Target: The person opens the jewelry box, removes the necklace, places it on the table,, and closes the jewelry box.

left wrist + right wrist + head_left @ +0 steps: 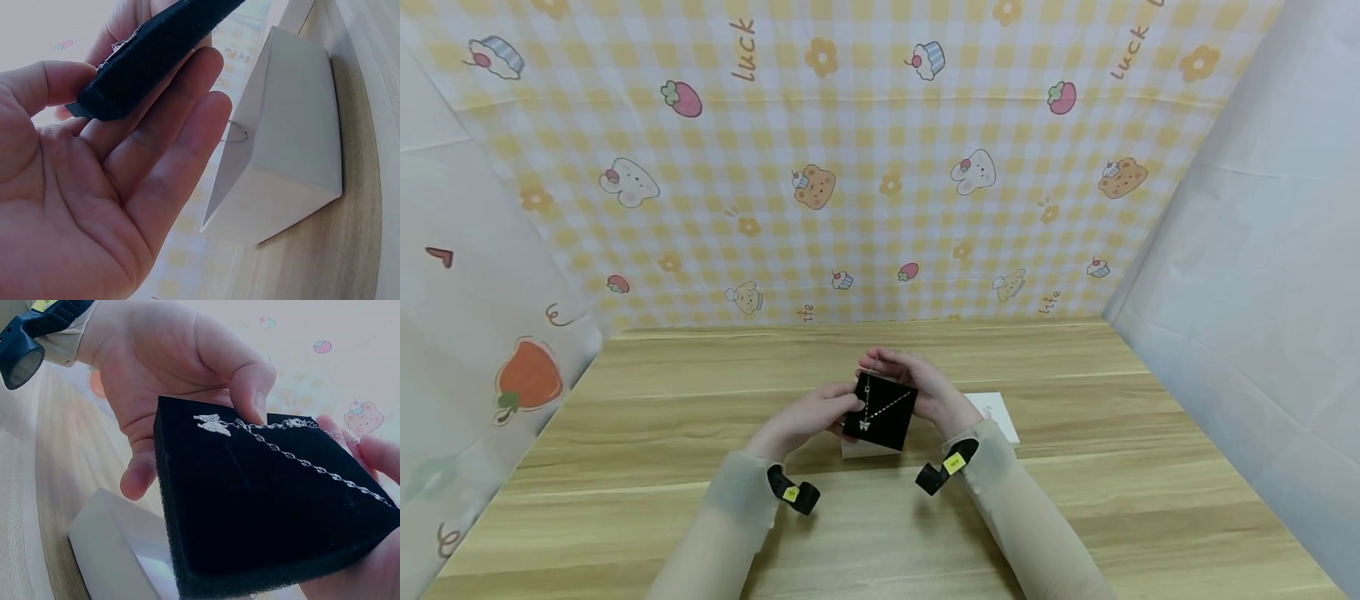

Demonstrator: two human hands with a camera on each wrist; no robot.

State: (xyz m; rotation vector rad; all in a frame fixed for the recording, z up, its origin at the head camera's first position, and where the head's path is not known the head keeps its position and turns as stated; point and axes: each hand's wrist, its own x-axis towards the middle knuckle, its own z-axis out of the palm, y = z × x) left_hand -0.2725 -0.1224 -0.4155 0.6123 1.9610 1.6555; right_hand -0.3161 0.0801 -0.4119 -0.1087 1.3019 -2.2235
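Note:
A black foam jewelry pad [887, 429] is held tilted above a white box [868, 450]. Across its face runs a silver necklace [306, 461] with a sparkling butterfly pendant [212, 424]. My left hand [812, 417] pinches the pad's left edge, thumb on the face and fingers underneath. At the far and right side, my right hand [928, 387] holds the pad, its fingertips by the chain where it passes over the edge. A thin loop of chain shows below the pad in the left wrist view, in front of the open box.
A white lid [1000, 417] with small print lies on the wooden table [685, 375], partly behind the right wrist. Patterned cloth [887, 217] hangs at the back, with pale cloth walls at both sides. Each wrist wears a black strapped camera [793, 492].

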